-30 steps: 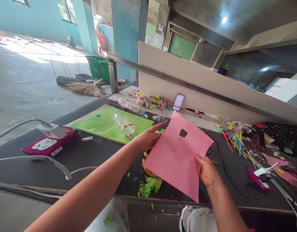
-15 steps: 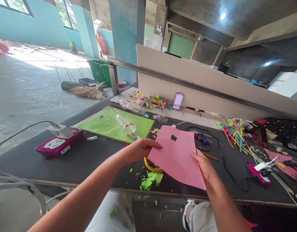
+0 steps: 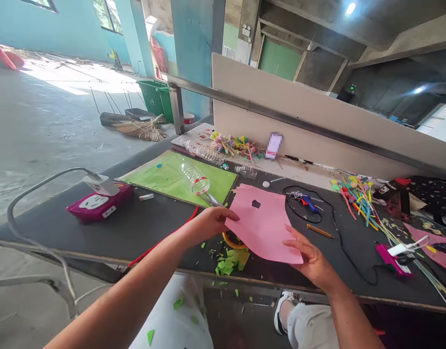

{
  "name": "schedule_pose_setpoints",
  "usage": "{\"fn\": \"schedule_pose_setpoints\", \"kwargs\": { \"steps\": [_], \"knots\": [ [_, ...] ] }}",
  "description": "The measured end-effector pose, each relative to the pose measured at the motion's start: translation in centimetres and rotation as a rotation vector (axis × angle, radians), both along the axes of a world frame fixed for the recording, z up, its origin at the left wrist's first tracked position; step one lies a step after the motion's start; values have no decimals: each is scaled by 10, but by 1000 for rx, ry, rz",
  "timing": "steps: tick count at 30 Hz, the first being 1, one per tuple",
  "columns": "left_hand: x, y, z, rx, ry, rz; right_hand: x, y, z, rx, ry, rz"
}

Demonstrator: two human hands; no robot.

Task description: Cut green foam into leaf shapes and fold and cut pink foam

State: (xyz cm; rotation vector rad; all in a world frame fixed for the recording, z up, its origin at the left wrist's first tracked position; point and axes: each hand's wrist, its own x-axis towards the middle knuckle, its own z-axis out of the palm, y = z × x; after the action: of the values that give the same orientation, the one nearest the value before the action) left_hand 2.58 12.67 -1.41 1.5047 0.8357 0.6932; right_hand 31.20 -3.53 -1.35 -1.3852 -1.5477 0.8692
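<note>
**Pink sheet, held in two hands over dark worktop**

Item: pink paper sheet [image 3: 263,224], thin, matte, roughly square; one small dark cut-out hole near far edge; near edge curling slightly downward. Held low and nearly flat above front of worktop [image 3: 143,228], over a yellow ring [image 3: 230,241] and a heap of green paper scraps [image 3: 230,261].

Grip: left hand [image 3: 208,222] at left edge, thumb on top, fingers pinching the margin. Right hand [image 3: 312,259] at near right corner, fingers spread partly beneath the sheet, thumb lying along the edge; a loose support rather than a firm pinch.

Surroundings: green sheet [image 3: 172,177] with clear plastic bottle [image 3: 195,178] behind left hand; magenta power strip [image 3: 99,202] far left; blue glue gun [image 3: 305,199] with black cable and a pencil [image 3: 319,230] to the right; bundle of coloured sticks [image 3: 357,198] beyond.

Risks, as judged: creasing or tearing at the hole if edges pulled unevenly, paper being thin; sheet slipping from lightly held right corner; sagging middle catching on ring or scraps beneath; contact with glue gun tip if swung rightward.
</note>
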Motion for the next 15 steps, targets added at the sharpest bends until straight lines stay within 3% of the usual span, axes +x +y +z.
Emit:
{"fn": "schedule_pose_setpoints", "kwargs": {
  "steps": [5, 11, 15],
  "knots": [
    [-7, 3, 5, 191, 119, -179, 5, 6, -8, -12, -34, -64],
    [-15, -6, 2, 437, 226, -85, -2, 15, -16, -76, 9, -127],
    [-18, -11, -2, 498, 246, -174, -1, 14, -16, -147, 53, -171]
  ]
}}
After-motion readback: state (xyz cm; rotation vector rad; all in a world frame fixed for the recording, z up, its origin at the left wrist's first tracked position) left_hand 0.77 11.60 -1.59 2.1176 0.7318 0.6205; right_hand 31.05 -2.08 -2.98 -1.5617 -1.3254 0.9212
